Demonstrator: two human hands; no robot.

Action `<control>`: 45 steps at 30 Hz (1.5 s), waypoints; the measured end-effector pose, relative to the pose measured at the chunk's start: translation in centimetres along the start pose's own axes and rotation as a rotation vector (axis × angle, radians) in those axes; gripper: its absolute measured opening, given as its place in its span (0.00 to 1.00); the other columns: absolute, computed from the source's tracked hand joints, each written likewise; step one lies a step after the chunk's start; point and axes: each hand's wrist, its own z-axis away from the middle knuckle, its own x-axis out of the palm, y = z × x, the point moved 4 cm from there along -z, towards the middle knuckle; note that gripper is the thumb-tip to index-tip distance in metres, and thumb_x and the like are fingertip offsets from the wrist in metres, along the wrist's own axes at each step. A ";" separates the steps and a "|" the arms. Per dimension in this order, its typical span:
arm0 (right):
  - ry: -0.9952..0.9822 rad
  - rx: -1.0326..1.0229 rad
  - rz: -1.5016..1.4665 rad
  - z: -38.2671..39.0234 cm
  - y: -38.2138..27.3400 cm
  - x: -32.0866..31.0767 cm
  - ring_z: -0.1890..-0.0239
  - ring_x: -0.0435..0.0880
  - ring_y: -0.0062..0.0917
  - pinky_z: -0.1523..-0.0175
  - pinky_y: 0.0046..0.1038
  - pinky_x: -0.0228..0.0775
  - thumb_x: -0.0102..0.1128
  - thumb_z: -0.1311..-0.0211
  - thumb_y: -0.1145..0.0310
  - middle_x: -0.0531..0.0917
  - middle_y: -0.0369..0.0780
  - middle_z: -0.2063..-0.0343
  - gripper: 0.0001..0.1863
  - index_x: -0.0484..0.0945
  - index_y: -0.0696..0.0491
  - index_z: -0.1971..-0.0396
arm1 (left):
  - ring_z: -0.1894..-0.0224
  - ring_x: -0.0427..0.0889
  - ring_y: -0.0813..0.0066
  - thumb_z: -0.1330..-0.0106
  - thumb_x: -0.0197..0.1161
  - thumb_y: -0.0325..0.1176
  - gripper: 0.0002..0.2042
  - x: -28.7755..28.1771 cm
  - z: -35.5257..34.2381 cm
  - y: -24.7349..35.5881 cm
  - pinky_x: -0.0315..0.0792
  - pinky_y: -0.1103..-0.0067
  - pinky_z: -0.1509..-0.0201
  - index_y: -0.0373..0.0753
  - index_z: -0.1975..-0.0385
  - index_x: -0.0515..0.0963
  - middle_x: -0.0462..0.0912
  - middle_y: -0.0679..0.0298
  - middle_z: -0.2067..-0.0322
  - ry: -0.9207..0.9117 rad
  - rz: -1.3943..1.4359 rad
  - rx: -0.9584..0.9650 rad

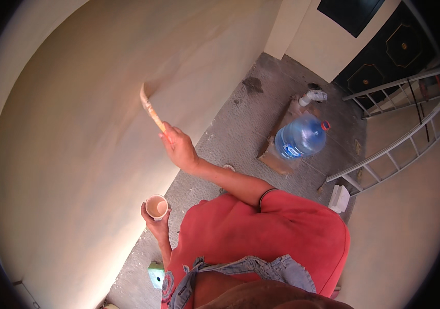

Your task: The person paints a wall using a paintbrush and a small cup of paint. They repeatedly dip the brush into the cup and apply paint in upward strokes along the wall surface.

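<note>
My right hand (pixel 180 148) is closed around the handle of a paintbrush (pixel 151 110). The brush's pale bristles rest against the beige wall (pixel 91 123), where faint brownish streaks show near the tip. Lower down, my left hand (pixel 157 225) grips a small cup (pixel 156 206) from below and the side. Its mouth faces up, and inside is a pinkish-beige coating or liquid; how full it is I cannot tell.
A large blue water bottle (pixel 302 136) with a red cap stands on a brown board (pixel 276 160). Beside it lies a white, wrapped object (pixel 312 97). A metal ladder (pixel 384 154) and a white block (pixel 339 199) are at right. A green box (pixel 155 274) is near my left arm.
</note>
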 end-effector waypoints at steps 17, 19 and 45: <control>-0.560 -0.023 -0.320 8.4 -8.4 5.4 0.69 0.81 0.42 0.64 0.39 0.72 0.59 0.29 0.70 0.80 0.48 0.68 0.18 0.73 0.58 0.43 | 0.34 0.72 0.55 0.56 0.86 0.30 0.52 -1.4 3.3 -2.3 0.67 0.65 0.29 0.34 0.30 0.58 0.70 0.48 0.36 0.072 0.073 -0.093; -0.545 -0.091 -0.328 7.1 -8.3 5.5 0.70 0.81 0.41 0.64 0.40 0.72 0.62 0.32 0.70 0.80 0.47 0.70 0.16 0.78 0.56 0.47 | 0.35 0.72 0.55 0.56 0.86 0.30 0.52 -1.1 3.6 -2.8 0.67 0.65 0.30 0.34 0.30 0.59 0.71 0.48 0.36 0.079 0.069 -0.084; -0.075 0.075 0.047 -27.7 29.6 -25.3 0.67 0.77 0.13 0.60 0.19 0.73 0.69 0.33 0.66 0.85 0.33 0.69 0.16 0.84 0.61 0.52 | 0.33 0.71 0.59 0.57 0.86 0.29 0.52 12.4 -1.7 6.9 0.68 0.67 0.30 0.35 0.29 0.59 0.70 0.51 0.35 0.147 0.016 -0.147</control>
